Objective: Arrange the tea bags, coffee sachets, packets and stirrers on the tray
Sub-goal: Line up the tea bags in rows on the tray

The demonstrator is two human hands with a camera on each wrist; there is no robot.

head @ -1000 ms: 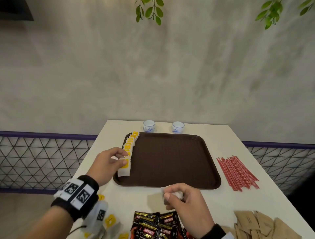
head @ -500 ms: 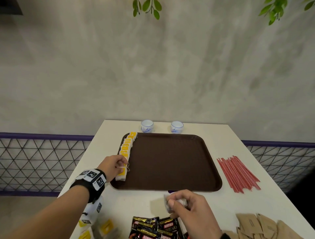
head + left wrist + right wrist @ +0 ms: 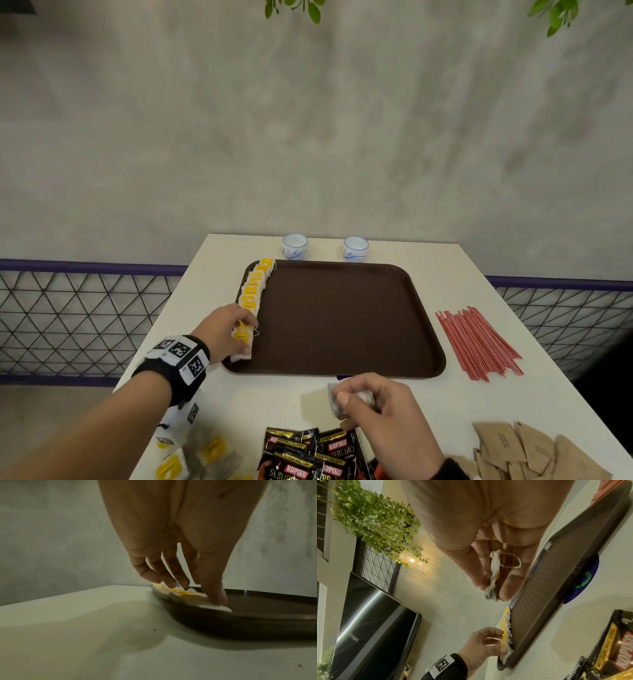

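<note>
A brown tray (image 3: 342, 318) lies in the middle of the white table. A row of yellow-tagged tea bags (image 3: 255, 284) runs down its left side. My left hand (image 3: 248, 337) holds the nearest tea bag (image 3: 240, 337) of that row between thumb and fingers, down on the tray near its front left corner. In the left wrist view the thumb (image 3: 216, 596) lies on that white bag. My right hand (image 3: 346, 401) hovers just in front of the tray's near edge and pinches another tea bag (image 3: 493, 574), its string looped over the fingers.
Red stirrers (image 3: 479, 342) lie right of the tray. Black coffee sachets (image 3: 308, 452) sit at the near edge, brown packets (image 3: 531, 452) at the near right, loose tea bags (image 3: 205, 452) at the near left. Two small cups (image 3: 295, 245) (image 3: 355, 248) stand behind the tray.
My left hand has brought its tea bag down onto the near end of the row. The right hand has stayed in front of the tray with its bag.
</note>
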